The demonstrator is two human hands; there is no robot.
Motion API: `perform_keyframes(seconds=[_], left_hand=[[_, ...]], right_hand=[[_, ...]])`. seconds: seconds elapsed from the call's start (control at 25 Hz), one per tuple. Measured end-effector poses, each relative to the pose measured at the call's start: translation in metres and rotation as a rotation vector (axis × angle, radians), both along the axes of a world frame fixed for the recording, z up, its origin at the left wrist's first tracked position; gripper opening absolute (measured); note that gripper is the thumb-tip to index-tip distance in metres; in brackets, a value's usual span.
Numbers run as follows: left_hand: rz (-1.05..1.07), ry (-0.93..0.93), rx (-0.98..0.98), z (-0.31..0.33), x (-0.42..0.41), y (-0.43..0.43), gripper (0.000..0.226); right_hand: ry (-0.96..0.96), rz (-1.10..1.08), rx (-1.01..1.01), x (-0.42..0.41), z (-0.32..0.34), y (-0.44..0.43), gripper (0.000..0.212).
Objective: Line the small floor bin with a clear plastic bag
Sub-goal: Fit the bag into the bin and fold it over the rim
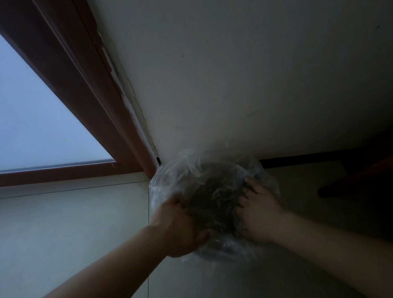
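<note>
The small round bin (225,249) stands on the floor against the wall, seen from above in dim light. A clear plastic bag (181,171) is draped over its mouth and hangs crumpled down its sides; the bag's middle sags into the dark inside. My left hand (181,226) grips the bag at the bin's near-left rim, fingers curled over the edge. My right hand (259,211) lies on the right rim with fingers spread, pressing the plastic down. The bin's own wall is mostly hidden by the plastic and my hands.
A white wall (255,72) rises behind the bin. A brown door frame (85,87) with frosted glass (16,105) stands at left. Pale floor tiles (55,232) lie at left and front. Dark furniture (371,176) juts in at the right.
</note>
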State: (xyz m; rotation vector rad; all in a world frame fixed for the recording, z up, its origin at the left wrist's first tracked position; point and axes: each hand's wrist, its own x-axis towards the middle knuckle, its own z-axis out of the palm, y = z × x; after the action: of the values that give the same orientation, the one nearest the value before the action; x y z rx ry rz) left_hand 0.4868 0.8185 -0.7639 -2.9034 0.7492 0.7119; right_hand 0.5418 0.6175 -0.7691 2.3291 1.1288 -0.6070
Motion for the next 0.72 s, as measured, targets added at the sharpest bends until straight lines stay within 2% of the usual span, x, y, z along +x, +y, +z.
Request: perform_keyframes(seconds=[0.2, 0.36, 0.4, 0.48, 0.56, 0.64, 0.72], left_hand=[[0.018, 0.146, 0.128, -0.015, 0.007, -0.013, 0.069], [0.107, 0.392, 0.266, -0.023, 0.024, -0.029, 0.074], [0.109, 0.44, 0.321, -0.021, 0.027, -0.032, 0.071], [0.066, 0.424, 0.366, -0.018, 0.029, -0.034, 0.063], [-0.002, 0.296, 0.217, -0.01, 0.028, -0.028, 0.053], [-0.045, 0.112, -0.152, -0.001, 0.021, -0.011, 0.037], [-0.061, -0.172, -0.448, 0.01, 0.014, 0.008, 0.029]], right_hand=[[0.009, 0.037, -0.195, 0.005, -0.016, 0.018, 0.065], [0.04, 0.063, -0.325, 0.01, -0.031, 0.029, 0.061], [0.045, 0.064, -0.334, 0.01, -0.033, 0.032, 0.057], [0.058, 0.033, -0.289, 0.01, -0.031, 0.034, 0.051], [0.065, -0.007, -0.157, 0.007, -0.021, 0.029, 0.045], [0.067, -0.014, 0.05, 0.003, -0.006, 0.022, 0.036], [0.024, 0.002, 0.335, 0.002, 0.007, 0.011, 0.029]])
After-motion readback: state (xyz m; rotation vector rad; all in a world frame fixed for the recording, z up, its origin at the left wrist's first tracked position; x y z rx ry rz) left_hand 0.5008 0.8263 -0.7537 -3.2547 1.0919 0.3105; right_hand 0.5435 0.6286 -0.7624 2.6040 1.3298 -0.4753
